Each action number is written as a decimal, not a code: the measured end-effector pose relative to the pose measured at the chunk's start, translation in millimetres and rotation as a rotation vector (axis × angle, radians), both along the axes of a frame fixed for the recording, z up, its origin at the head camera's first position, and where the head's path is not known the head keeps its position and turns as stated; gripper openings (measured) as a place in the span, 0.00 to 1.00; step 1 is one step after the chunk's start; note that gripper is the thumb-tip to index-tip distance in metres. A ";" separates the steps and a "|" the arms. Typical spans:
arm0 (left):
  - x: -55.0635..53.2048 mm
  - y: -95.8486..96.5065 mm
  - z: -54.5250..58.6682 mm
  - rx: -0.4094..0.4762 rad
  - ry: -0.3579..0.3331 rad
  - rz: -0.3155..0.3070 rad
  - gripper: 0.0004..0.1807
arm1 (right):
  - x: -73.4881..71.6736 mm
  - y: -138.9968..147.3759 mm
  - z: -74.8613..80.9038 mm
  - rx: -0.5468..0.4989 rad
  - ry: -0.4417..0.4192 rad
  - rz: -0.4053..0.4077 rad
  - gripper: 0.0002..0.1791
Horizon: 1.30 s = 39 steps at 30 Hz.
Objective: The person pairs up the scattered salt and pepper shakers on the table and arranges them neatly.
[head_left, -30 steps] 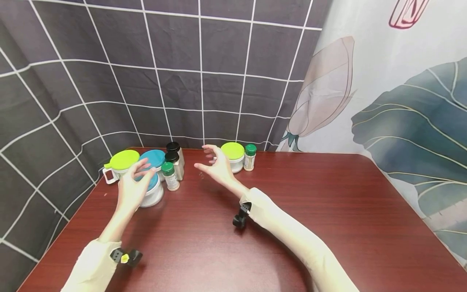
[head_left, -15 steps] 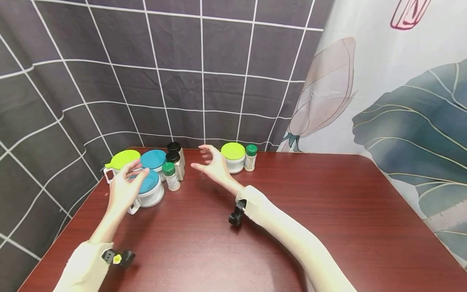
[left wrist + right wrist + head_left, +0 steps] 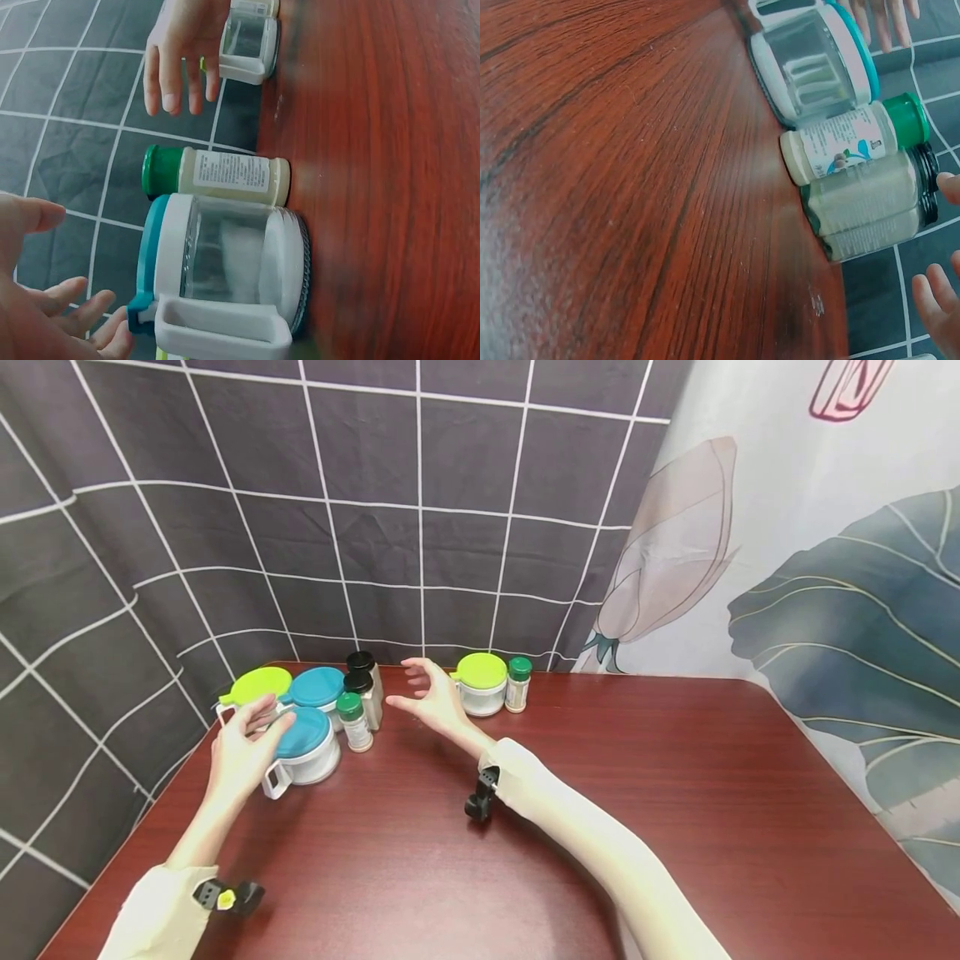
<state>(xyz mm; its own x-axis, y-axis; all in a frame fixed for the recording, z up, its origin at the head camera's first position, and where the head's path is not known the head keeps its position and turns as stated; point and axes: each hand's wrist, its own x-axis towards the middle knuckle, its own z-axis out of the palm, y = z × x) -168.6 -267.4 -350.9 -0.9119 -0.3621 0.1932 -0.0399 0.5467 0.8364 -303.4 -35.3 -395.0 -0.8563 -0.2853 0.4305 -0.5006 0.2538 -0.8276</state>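
Two grips, both empty and loosely spread: left hand [image 3: 243, 747] just left of the front blue-lidded jar [image 3: 313, 765], handle [image 3: 225, 345] turned outward presumably for easy grasping, right hand [image 3: 438, 700] beyond the green-capped shaker [image 3: 356, 729] on that jar's right.

At the right wrist, the view lies sideways: the desk [image 3: 630, 187] spreads dark red from 6 round through 9 to 12 o'clock, and the containers' bases face 9, their lids 3. At 1 o'clock is a clear jar [image 3: 810, 71] with a blue lid and a white handle towards 12. Fingers of the left hand [image 3: 882, 22] show just beyond that lid. Between 2 and 3 stands a labelled, green-capped bottle [image 3: 847, 146], just beside the jar. At 3 are two black-capped containers [image 3: 870, 204], side by side. The right hand [image 3: 943, 311] enters at 4, thumb apart from its curved fingers, thumb tip by the black caps; contact is unclear. Dark cloth [image 3: 876, 300] with white lines lies behind.
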 end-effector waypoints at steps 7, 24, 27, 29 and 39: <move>0.2 -6.9 -5.1 0.031 -0.010 -0.016 0.33 | -1.4 -7.2 -1.9 -0.011 -0.015 0.008 0.32; 10.7 -25.7 -19.0 0.073 -0.121 -0.067 0.39 | -0.6 -19.0 -0.5 -0.009 -0.047 0.024 0.31; 11.3 -27.8 -20.0 0.051 -0.161 -0.078 0.41 | -1.2 -20.4 -0.6 -0.007 -0.048 0.029 0.31; 11.9 -29.1 -21.0 0.038 -0.186 -0.090 0.42 | -1.5 -21.1 -0.8 -0.004 -0.051 0.033 0.31; 11.9 -33.1 -31.1 0.007 -0.199 -0.140 0.45 | -2.1 -24.1 -5.2 0.003 -0.071 0.060 0.30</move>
<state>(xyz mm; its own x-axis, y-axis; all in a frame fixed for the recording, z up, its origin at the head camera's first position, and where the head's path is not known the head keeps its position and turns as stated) -156.7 -300.4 -382.0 -0.9731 -0.2305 0.0028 -0.1285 0.5525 0.8236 -305.4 -59.4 -400.2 -0.8660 -0.3379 0.3687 -0.4554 0.2282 -0.8605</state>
